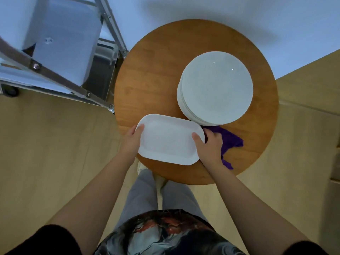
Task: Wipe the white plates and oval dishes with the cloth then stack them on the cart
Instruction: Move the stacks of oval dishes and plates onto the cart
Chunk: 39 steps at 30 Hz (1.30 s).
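White oval dish [170, 139], lower centre, gripped at both ends by left hand [131, 142] and right hand [208, 144], overhanging the round wooden bench [156, 70]. Purple cloth [230, 138] lies beside it. Likely hazard: rim clipping the plate stack [215, 88].

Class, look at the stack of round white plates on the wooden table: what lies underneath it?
The stack of round white plates rests on the round wooden table. A purple cloth emerges beside its near edge; whether the cloth reaches underneath is hidden.

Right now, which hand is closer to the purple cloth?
Right. The right hand grips the dish's right end, right over the cloth; the left hand grips the far end.
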Tool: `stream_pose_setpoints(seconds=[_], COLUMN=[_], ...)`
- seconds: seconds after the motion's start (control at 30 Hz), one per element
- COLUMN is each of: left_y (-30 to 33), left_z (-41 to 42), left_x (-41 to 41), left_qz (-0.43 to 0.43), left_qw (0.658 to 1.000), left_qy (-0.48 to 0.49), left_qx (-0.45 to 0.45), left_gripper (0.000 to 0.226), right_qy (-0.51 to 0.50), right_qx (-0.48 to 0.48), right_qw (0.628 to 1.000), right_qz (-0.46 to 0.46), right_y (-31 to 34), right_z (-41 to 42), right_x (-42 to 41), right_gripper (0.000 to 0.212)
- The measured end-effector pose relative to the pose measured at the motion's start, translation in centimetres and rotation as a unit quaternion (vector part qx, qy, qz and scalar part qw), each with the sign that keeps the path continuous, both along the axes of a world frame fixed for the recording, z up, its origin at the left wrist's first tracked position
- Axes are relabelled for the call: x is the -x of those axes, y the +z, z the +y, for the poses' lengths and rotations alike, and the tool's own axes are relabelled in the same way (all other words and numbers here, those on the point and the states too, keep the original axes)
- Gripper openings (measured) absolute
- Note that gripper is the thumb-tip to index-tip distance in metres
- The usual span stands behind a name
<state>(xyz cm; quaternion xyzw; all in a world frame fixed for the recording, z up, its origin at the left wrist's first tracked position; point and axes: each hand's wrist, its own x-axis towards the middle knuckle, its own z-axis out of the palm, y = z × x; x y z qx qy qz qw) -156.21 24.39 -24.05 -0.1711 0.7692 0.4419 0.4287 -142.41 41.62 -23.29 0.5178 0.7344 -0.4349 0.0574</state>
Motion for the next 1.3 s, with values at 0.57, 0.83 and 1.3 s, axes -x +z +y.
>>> stream_pose_setpoints(seconds=[0.57, 0.83, 1.3], left_y=[-0.9, -0.8, 8.8], left_z=[-0.4, -0.2, -12.7], left_x=[-0.4, -0.7, 2.4], left_qz=[-0.058, -0.069, -0.017], left_qw=[0.992, 0.987, 0.944], left_qy=[0.085, 0.134, 0.321], left_qx=[-0.077, -0.057, -0.071], left_gripper=[0.036, 0.051, 0.065], right_qy=[-0.144, -0.101, 0.084], right_qx=[0.241, 0.192, 0.291], right_qw=[0.96, 0.976, 0.953], right_qz=[0.009, -0.026, 0.027], right_y=[-0.2, 0.4, 10.9], right_z=[1.8, -0.2, -8.2], right_x=[2.5, 3.5, 11.4], right_gripper=[0.041, 0.028, 0.029])
